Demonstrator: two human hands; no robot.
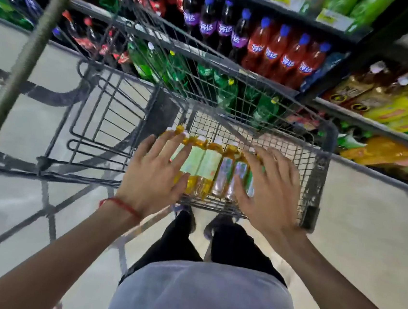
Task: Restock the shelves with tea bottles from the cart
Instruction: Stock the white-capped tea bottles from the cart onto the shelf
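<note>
Left hand point(154, 171): fingers straight and spread, palm down, holding nothing. It lies over the left end of the row of tea bottles point(205, 166), fingertips near the caps and thumb beside a bottle's lower body. Motion blur; contact looks likely, but I cannot confirm it. Red thread point(119, 204) on that wrist.

Between the hands: the tea bottles lie flat on the floor of the cart point(321, 164) basket, side by side, touching. Long axes run away from the person, caps at the far end, bases towards the body. Middle bottles are uncovered.

Right hand point(269, 189): also flat and splayed, gripping nothing, spread over the right end of the row, just inside the basket's right wall.

Both hands are about equally near, one at each end of the row. Judgement: the pick-up is about to start. Fingers must curl across the bottle bodies, at right angles to the long axis.

Beyond and to the right of the right hand: shelves point(377, 127) with yellow-labelled bottles, well apart from the cart load.
</note>
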